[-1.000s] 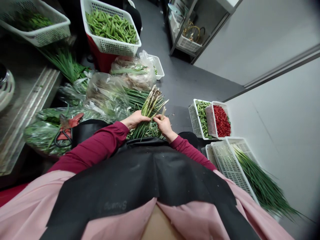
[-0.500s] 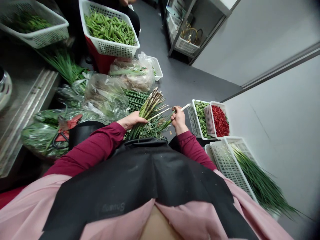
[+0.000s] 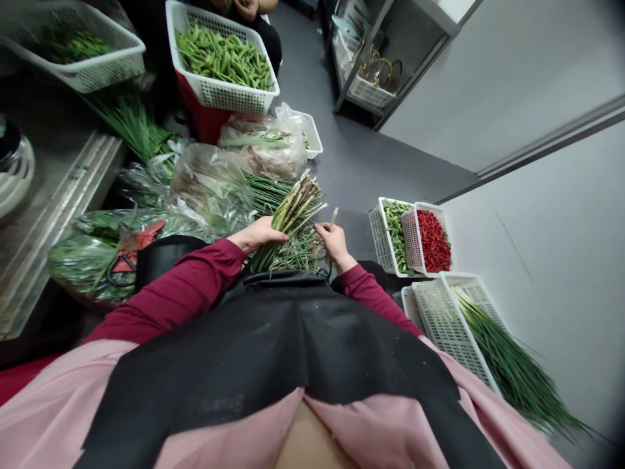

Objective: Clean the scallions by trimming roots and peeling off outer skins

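Note:
My left hand is wrapped round a bunch of green chives with pale root ends pointing away from me. Just to its right, my right hand pinches a single chive stalk by its pale end, close to the bunch. Both hands are over my black apron, above a heap of loose chives on my lap.
Clear plastic bags of greens lie ahead left, with red-handled scissors on one. A white basket of green pods stands farther off, another person's hands behind it. Baskets of red chillies and green beans, plus trimmed chives on a white tray, are right.
My right hand had pulled a stalk out to the right half a second ago; it has come back beside the bunch with a stalk pinched. The left hand has kept its hold.

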{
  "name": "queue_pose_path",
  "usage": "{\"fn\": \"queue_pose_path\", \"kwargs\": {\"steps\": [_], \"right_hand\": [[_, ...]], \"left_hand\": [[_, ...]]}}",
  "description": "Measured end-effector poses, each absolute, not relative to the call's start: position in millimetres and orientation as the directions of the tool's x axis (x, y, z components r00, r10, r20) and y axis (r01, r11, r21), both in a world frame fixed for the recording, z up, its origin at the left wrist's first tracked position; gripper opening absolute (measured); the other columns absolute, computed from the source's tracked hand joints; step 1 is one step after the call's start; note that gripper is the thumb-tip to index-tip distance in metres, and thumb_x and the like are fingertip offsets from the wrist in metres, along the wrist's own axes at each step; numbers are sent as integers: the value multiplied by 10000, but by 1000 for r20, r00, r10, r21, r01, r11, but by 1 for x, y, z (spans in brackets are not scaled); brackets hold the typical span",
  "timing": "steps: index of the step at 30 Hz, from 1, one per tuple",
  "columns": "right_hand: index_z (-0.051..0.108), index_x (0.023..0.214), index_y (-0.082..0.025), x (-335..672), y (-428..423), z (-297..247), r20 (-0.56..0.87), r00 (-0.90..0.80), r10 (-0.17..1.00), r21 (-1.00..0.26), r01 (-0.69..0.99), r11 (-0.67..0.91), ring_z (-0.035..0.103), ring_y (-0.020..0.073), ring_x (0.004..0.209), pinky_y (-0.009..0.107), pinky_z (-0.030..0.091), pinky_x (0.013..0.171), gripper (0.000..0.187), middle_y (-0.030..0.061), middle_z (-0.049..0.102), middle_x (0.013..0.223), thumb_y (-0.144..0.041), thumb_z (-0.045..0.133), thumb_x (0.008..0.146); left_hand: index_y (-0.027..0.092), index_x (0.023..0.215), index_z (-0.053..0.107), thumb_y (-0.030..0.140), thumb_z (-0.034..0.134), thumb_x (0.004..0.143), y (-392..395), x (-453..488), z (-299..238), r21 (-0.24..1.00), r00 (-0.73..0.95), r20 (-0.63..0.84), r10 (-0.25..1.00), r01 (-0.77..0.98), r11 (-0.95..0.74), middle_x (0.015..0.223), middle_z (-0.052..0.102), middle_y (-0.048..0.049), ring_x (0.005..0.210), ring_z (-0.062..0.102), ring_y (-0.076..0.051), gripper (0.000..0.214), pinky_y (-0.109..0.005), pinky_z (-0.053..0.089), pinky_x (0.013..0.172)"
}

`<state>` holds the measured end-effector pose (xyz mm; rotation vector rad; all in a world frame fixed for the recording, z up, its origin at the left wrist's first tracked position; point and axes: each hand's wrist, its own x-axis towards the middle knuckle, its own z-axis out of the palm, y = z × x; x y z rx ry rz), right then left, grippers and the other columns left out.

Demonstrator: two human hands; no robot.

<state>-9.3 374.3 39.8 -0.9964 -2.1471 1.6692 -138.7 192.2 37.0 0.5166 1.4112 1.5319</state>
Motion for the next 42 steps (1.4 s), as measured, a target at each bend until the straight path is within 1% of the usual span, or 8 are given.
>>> {"fn": "queue_pose_path", "kwargs": {"steps": [7, 15, 22, 27, 32, 37, 40, 42], "right_hand": [[548, 766, -189, -14, 328, 53, -368, -797, 479, -929, 290, -231, 194, 38, 368, 212, 148, 366, 342, -111, 303, 435, -444, 734, 635], [630, 894, -165, -10, 329, 53, -340, -843, 416, -934, 251, -254, 158, 37, 371, 211, 131, 370, 337, -118, 248, 435, -403, 702, 666], [673, 749, -141, -13, 329, 51, -291, -788, 542, -942, 335, -18, 409, 87, 474, 219, 311, 477, 282, -41, 449, 463, -411, 692, 670], [664, 669, -133, -11, 332, 53, -222, -835, 503, -934, 330, 136, 490, 103, 566, 226, 369, 564, 270, 9, 596, 591, -403, 686, 673], [647, 614, -138, -13, 334, 54, -165, -873, 460, -914, 310, 260, 509, 106, 595, 228, 383, 603, 214, 8, 618, 612, -337, 642, 693], [580, 640, -160, -15, 368, 65, -124, -689, 714, -961, 261, 85, 386, 64, 462, 208, 313, 472, 162, -38, 529, 557, -309, 609, 695], [463, 613, -190, -13, 390, 73, -149, -498, 854, -982, 173, -70, 252, 46, 380, 213, 207, 387, 262, -73, 404, 497, -392, 564, 745], [415, 590, -200, -10, 395, 75, -136, -478, 868, -987, 143, -76, 241, 48, 371, 217, 181, 373, 362, -76, 349, 474, -489, 529, 775]], "left_hand": [[109, 855, 698, 199, 793, 474, 198, -132, 34, 908, -423, -304, 854, -399, 125, 731, 671, -15, 650, 585, -157, 403, -307, 466, 698], [93, 862, 698, 188, 815, 470, 198, -130, 36, 829, -419, -350, 838, -554, 70, 714, 682, -46, 644, 603, -172, 420, -323, 479, 685], [108, 874, 697, 196, 820, 475, 200, -127, 33, 860, -433, -316, 844, -507, 61, 750, 687, -37, 636, 585, -150, 426, -286, 463, 649], [113, 900, 698, 219, 822, 470, 202, -127, 31, 877, -432, -287, 855, -478, 53, 812, 703, -53, 716, 614, -181, 460, -320, 473, 734], [107, 872, 696, 217, 812, 466, 202, -127, 31, 885, -438, -290, 851, -461, 65, 793, 695, -52, 717, 612, -186, 436, -320, 472, 723], [125, 841, 673, 175, 810, 475, 199, -128, 36, 850, -396, -338, 854, -517, 97, 732, 656, -14, 625, 577, -138, 394, -280, 470, 629], [123, 801, 655, 165, 804, 477, 197, -129, 39, 840, -381, -354, 854, -531, 111, 684, 634, -8, 591, 567, -135, 359, -281, 472, 600], [123, 799, 652, 164, 799, 481, 197, -129, 39, 842, -368, -355, 859, -525, 124, 668, 628, -7, 575, 560, -135, 353, -282, 469, 583]]}}
